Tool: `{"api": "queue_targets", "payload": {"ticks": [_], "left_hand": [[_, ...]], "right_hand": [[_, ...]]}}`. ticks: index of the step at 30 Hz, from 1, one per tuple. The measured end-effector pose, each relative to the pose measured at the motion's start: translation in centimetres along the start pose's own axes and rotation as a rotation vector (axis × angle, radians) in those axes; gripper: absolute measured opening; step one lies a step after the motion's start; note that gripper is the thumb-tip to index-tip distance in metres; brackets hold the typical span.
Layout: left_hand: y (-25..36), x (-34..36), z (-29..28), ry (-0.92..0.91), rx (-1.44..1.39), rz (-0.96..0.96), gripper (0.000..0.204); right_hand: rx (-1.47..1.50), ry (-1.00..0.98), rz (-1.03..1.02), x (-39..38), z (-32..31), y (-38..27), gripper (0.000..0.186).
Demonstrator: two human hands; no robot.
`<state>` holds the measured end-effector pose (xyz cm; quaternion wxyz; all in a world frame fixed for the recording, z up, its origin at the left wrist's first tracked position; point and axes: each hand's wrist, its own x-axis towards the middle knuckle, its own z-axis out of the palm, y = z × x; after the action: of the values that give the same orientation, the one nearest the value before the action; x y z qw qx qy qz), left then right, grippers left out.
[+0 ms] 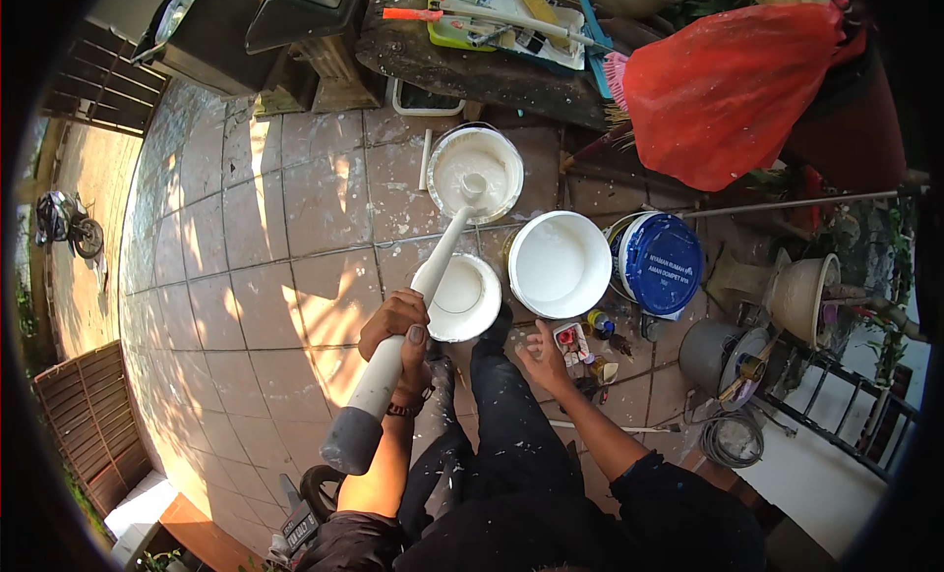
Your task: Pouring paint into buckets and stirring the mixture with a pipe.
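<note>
My left hand [395, 336] is wrapped round a long white pole [379, 370]. The pole thickens toward its dark grey capped end near me, and its far end stands over or in a bucket of white paint [494, 171]. A smaller white tub [458, 295] lies beneath the pole's middle. My right hand [543, 358] holds nothing, its fingers apart, beside a small tray of red and white items [571, 346]. Beyond it stands a large white bucket [559, 265] with pale contents. Whether the pole's tip touches the paint is hard to tell.
A blue-lidded paint pail [663, 264] stands at right, near a grey bucket [721, 356] and a coiled cable [732, 438]. A wooden bench [472, 72] holds a paint tray [531, 26] and orange-handled tools. Red cloth [733, 92] hangs at far right. Tiles [324, 316] spread left.
</note>
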<state>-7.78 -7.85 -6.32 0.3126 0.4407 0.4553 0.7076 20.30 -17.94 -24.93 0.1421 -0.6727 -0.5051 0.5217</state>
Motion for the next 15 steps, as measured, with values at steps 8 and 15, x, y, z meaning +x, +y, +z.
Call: {"api": "queue_targets", "payload": {"ticks": [8,15], "left_hand": [[5.1,2.4,0.2,-0.171,-0.029,-0.011,0.028],[5.2,3.1,-1.0,-0.18,0.005,-0.101,0.025]], "right_hand": [[0.037,0.104,0.188,-9.5,-1.8,0.9,0.079],[0.088,0.15,0.214,-14.6,-1.0,-0.1,0.078]]}}
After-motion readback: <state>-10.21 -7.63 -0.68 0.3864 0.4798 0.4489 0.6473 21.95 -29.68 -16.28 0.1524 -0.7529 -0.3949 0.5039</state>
